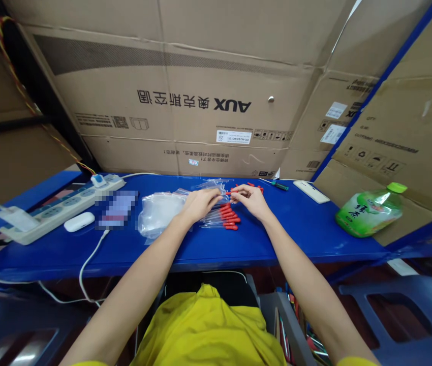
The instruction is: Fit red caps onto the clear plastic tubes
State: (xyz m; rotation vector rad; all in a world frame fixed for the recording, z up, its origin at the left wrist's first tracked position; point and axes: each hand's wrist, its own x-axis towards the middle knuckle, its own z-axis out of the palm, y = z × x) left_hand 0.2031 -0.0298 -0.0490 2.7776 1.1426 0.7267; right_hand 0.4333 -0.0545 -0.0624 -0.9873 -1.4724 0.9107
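Step in hand, as judged: sleeving red-capped droppers [228, 219]
Left hand [199, 203] fingers pinch 1 clear sleeve [216, 187]; right hand [252, 199] fingers pinch 1 dropper [228, 193]; next calls for tip-to-mouth alignment.

Blurred rectangle [117, 208], illegible label [233, 136], item [228, 193] between hands [201, 203] [252, 199] unclear

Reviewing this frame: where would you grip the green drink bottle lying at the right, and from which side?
Around the middle of the green bottle, coming from above with the right hand, probably. It lies on its side, cap pointing away to the right, so its rounded flank faces up.
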